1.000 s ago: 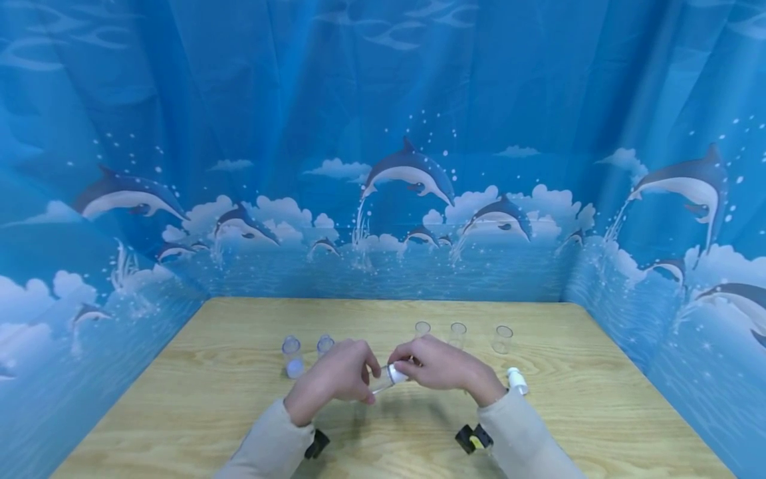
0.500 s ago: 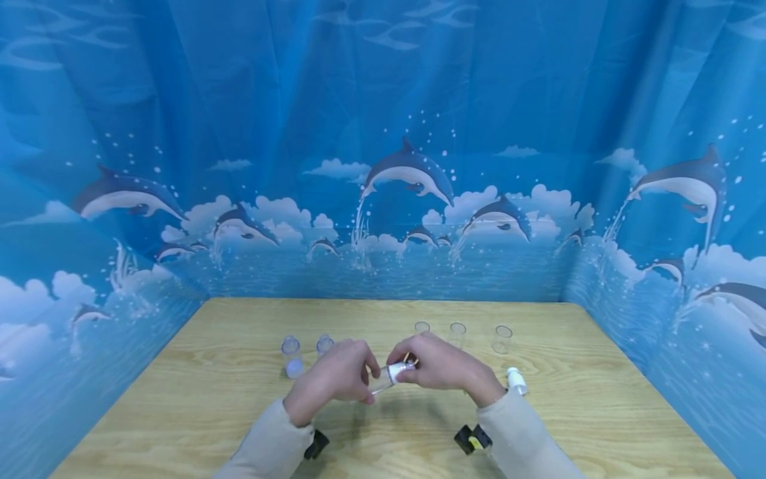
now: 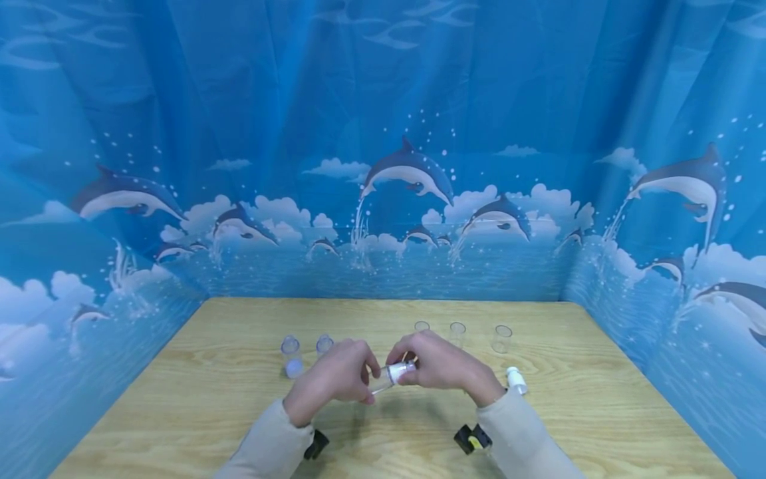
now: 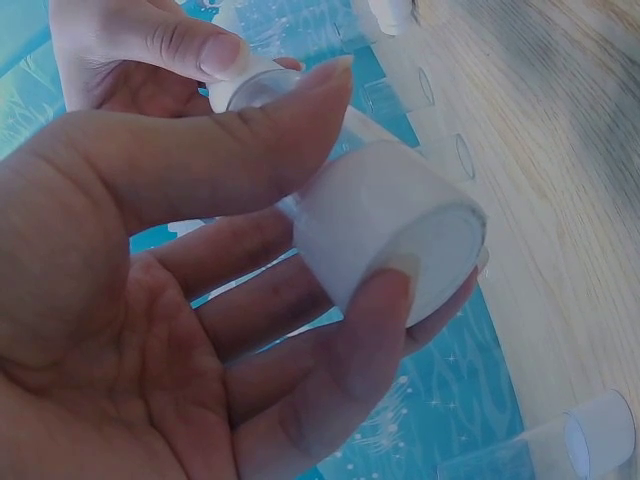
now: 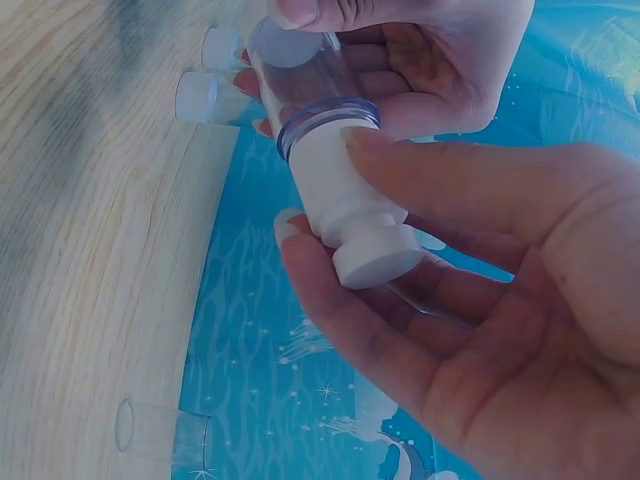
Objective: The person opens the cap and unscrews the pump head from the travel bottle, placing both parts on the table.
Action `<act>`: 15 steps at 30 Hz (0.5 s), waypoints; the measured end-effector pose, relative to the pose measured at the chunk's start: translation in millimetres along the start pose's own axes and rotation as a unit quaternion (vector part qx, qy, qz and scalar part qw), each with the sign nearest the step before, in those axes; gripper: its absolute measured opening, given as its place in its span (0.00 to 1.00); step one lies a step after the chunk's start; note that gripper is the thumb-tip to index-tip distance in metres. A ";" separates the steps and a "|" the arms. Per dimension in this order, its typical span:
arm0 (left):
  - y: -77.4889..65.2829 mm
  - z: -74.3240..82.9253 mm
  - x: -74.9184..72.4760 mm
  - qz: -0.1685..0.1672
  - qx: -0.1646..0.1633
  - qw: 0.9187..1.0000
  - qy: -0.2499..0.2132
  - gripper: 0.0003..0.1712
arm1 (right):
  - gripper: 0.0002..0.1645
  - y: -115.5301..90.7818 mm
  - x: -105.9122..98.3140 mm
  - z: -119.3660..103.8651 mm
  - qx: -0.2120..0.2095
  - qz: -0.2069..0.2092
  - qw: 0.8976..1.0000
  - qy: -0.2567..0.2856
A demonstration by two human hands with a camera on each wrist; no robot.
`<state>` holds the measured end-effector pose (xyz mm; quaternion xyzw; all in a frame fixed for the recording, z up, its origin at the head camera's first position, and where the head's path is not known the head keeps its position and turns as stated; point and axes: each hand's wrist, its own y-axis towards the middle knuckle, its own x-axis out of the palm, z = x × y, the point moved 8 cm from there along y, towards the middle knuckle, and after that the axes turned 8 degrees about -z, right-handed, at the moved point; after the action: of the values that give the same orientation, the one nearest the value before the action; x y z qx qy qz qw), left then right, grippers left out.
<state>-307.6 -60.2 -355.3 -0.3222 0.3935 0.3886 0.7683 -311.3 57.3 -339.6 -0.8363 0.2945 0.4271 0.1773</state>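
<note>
A small pump bottle point(image 3: 396, 372) is held tilted between both hands above the table. My left hand point(image 3: 340, 371) grips its clear body near the white base point(image 4: 375, 220), thumb on one side and fingers on the other. At the other end my right hand point(image 3: 441, 362) pinches the white pump top point(image 5: 335, 180) between thumb and fingers. That top sits against the clear body at a bluish, see-through collar point(image 5: 325, 115). Whether it is fully seated I cannot tell.
Two similar bottles, one of them this bottle point(image 3: 292, 356), stand on the wooden table point(image 3: 239, 412) left of the hands. Toward the right back are three clear caps, the outermost cap point(image 3: 503, 339) included. A loose white pump top point(image 3: 516, 380) lies beside the right wrist.
My right fingers have shifted a little on the white pump top, and more of its end shows in the head view. The left hand and the bottle have stayed in place.
</note>
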 end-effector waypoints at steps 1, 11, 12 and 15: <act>0.0 0.0 0.0 0.000 0.000 1.000 0.000 0.22 | 0.15 -0.1 0.0 0.2 0.000 -0.001 1.000 -0.001; -0.2 0.9 -0.1 -0.004 0.001 1.000 0.000 0.22 | 0.14 -0.5 0.8 1.9 -0.010 -0.007 1.000 0.000; 0.0 1.0 -0.2 -0.003 0.003 1.000 0.002 0.22 | 0.14 -0.6 1.0 2.2 -0.011 -0.008 1.000 0.001; 0.5 1.0 -0.2 -0.004 0.004 1.000 0.006 0.21 | 0.15 -1.2 1.1 3.2 -0.011 -0.014 1.000 0.005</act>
<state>-307.7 -59.2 -354.7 -0.3232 0.3981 0.3823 0.7687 -311.9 59.6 -342.3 -0.8445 0.2788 0.4237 0.1720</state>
